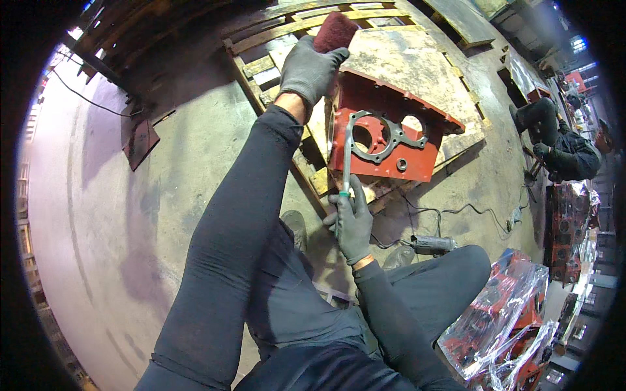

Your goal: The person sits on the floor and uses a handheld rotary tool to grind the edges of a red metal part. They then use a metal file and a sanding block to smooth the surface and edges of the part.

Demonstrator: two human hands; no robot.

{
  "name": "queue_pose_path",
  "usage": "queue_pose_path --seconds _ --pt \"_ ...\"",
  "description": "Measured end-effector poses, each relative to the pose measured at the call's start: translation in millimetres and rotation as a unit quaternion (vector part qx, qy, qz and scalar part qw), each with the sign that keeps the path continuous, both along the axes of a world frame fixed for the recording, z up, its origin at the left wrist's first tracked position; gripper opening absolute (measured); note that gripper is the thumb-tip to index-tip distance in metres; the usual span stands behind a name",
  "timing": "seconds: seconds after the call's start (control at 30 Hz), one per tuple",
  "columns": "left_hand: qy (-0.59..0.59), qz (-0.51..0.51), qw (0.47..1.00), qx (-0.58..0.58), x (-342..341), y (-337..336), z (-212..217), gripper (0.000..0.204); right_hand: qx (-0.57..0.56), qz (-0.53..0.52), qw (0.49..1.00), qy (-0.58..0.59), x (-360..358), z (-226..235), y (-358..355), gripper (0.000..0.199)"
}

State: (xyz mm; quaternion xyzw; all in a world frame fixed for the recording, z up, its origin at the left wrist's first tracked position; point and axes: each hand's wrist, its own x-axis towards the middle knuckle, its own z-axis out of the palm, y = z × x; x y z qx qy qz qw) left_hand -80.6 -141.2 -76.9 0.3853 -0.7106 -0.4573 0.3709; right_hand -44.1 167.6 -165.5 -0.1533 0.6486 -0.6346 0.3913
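Note:
My left hand (309, 73), in a dark grey glove, is closed around a dark red scouring pad (336, 32) above the far left corner of a red metal casting (385, 171). My right hand (353, 228), gloved too, grips a file (346, 163) by its green handle. The file's long grey blade points away from me over the casting's left part; whether it touches is unclear. The casting has a raised far wall, large round openings with bare machined rims (377, 158) and a smaller bored hole (402, 164).
The casting rests on a wooden pallet (417, 58) topped by a stained board. A grey power tool (433, 245) with a black cable lies on the floor. Plastic-wrapped red castings (495, 313) stand at right. Another person (564, 146) crouches farther right. A dark red plate (140, 143) lies left.

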Motion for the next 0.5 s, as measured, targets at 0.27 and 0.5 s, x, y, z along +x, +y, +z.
queue_pose_path --seconds 0.27,0.5 --pt "-0.036 -0.005 0.999 0.007 -10 5 -1 0.064 0.045 -0.008 0.999 0.018 5 -17 -5 0.057" --pt "-0.014 -0.029 0.999 0.01 -12 15 7 0.06 -0.023 -0.047 0.998 -0.024 6 -24 -14 0.056"
